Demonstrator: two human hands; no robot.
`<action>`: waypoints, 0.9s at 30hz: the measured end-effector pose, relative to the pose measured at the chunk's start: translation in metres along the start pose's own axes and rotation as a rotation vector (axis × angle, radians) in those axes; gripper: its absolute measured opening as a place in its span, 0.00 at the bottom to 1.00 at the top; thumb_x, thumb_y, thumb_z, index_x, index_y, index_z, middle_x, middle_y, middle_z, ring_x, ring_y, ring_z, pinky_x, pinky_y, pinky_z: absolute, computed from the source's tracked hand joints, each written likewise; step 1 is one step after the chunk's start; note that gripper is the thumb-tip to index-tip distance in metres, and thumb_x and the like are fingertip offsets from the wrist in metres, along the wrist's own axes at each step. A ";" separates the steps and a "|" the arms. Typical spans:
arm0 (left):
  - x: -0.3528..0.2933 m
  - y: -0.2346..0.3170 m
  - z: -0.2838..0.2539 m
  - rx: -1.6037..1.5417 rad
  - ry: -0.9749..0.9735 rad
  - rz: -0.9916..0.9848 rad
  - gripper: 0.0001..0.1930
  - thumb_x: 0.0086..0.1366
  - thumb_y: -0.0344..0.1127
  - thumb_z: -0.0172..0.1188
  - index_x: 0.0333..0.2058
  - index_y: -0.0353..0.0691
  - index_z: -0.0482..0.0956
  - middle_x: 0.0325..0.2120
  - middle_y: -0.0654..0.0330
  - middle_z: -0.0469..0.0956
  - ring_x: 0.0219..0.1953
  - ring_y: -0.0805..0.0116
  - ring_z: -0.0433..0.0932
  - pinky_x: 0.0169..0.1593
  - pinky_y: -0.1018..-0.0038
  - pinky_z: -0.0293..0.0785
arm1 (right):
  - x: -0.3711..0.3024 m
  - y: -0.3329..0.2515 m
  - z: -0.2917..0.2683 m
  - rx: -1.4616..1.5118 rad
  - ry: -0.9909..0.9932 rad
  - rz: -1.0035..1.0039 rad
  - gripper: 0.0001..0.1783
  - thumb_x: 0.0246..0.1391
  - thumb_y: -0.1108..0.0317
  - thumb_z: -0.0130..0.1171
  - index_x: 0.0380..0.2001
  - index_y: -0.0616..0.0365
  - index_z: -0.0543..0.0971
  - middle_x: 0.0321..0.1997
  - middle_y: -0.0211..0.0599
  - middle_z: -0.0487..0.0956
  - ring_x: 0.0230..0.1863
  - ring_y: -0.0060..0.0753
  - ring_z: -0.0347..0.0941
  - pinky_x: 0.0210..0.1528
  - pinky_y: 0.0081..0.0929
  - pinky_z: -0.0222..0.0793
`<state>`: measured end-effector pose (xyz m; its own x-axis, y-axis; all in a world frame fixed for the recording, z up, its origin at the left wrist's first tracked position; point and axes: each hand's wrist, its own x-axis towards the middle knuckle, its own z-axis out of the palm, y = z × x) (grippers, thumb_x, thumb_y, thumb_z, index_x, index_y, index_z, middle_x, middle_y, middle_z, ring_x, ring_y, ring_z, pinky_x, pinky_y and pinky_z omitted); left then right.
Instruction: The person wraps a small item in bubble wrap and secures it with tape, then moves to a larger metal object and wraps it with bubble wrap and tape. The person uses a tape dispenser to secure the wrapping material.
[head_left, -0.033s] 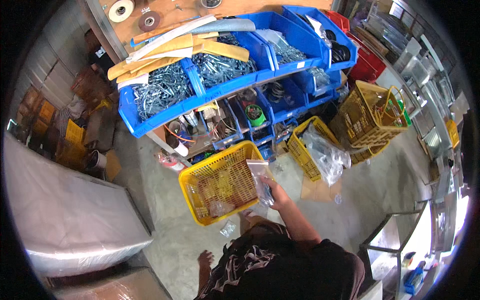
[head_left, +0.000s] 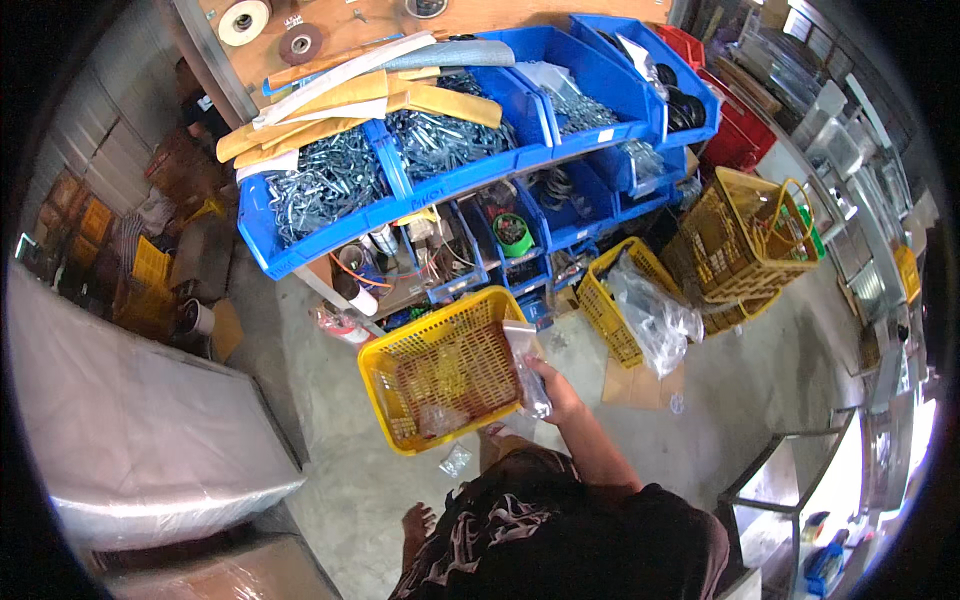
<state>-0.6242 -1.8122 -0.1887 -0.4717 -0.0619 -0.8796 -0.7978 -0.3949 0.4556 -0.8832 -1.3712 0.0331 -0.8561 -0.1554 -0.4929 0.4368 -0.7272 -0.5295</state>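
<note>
My right hand (head_left: 556,392) reaches forward, its fingers closed on a clear plastic bag (head_left: 524,362) that lies against the right rim of a yellow mesh basket (head_left: 395,385). The basket is in front of my body, above the concrete floor, with a few small packets lying inside it. Whether the hand also grips the basket's rim cannot be told. My left hand is not visible. My bare feet show below the basket.
Blue shelf bins (head_left: 300,240) full of metal hardware stand ahead. A yellow crate with plastic bags (head_left: 612,318) and stacked yellow crates (head_left: 735,240) sit on the floor to the right. A white covered slab (head_left: 130,430) lies left, and a small bag (head_left: 455,461) rests on the floor.
</note>
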 end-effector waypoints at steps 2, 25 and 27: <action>0.004 -0.017 0.033 0.476 0.024 0.114 0.21 0.72 0.45 0.53 0.59 0.42 0.73 0.43 0.54 0.84 0.40 0.52 0.83 0.37 0.59 0.79 | -0.001 -0.023 -0.002 -0.017 -0.020 0.039 0.16 0.67 0.54 0.57 0.44 0.56 0.79 0.28 0.31 0.82 0.23 0.25 0.76 0.26 0.26 0.76; -0.041 -0.065 0.122 -0.235 0.271 0.128 0.17 0.71 0.45 0.58 0.51 0.40 0.78 0.36 0.56 0.84 0.30 0.64 0.82 0.29 0.67 0.75 | 0.274 -0.324 0.177 -0.497 0.135 -1.061 0.28 0.71 0.49 0.49 0.50 0.68 0.80 0.39 0.38 0.83 0.39 0.33 0.77 0.45 0.32 0.72; -0.048 -0.086 0.135 -0.293 0.347 0.138 0.17 0.71 0.45 0.57 0.51 0.40 0.77 0.36 0.55 0.84 0.30 0.63 0.82 0.29 0.67 0.76 | 0.279 -0.326 0.182 -0.622 0.126 -0.994 0.27 0.71 0.50 0.49 0.45 0.68 0.82 0.36 0.37 0.83 0.37 0.31 0.75 0.43 0.33 0.72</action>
<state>-0.5837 -1.6521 -0.1667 -0.3728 -0.4150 -0.8300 -0.5731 -0.6004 0.5576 -1.3150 -1.2997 0.1938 -0.8781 0.3882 0.2798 -0.3175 -0.0351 -0.9476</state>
